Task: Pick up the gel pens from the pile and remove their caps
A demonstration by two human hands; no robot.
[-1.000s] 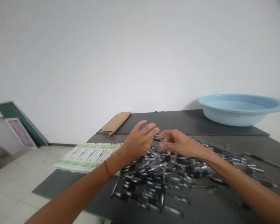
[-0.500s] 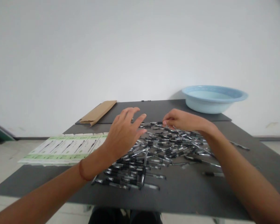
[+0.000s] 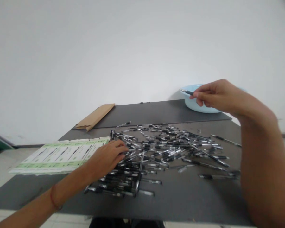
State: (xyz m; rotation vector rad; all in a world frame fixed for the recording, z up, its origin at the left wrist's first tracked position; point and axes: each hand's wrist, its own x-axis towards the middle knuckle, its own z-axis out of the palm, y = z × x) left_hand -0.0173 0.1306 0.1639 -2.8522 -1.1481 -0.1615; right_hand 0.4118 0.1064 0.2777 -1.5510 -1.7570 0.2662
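A pen [image 3: 186, 92] with a black grip is pinched in my right hand [image 3: 215, 93], raised in front of the basin, its tip pointing left. My left hand [image 3: 111, 155] rests low at the left edge of a heap of pens [image 3: 161, 145]. Its fingers are bent and slightly apart over the pens, and I see none plainly held. Clear-barrelled pens with black grips lie in many directions across the heap. Right beside my left hand is a row of white and green boxes [image 3: 61, 153] printed with pen pictures.
A light blue basin [image 3: 192, 103] stands at the back right, partly hidden by my right hand. The brown paper bag [image 3: 95, 116] lies flat at the back left. Stray pens lie on the dark table [image 3: 180, 199] to the right. A white wall rises behind.
My right hand has lifted from the heap up and right to the basin, carrying a pen. My left hand has dropped down and left onto the heap's edge beside the boxes.
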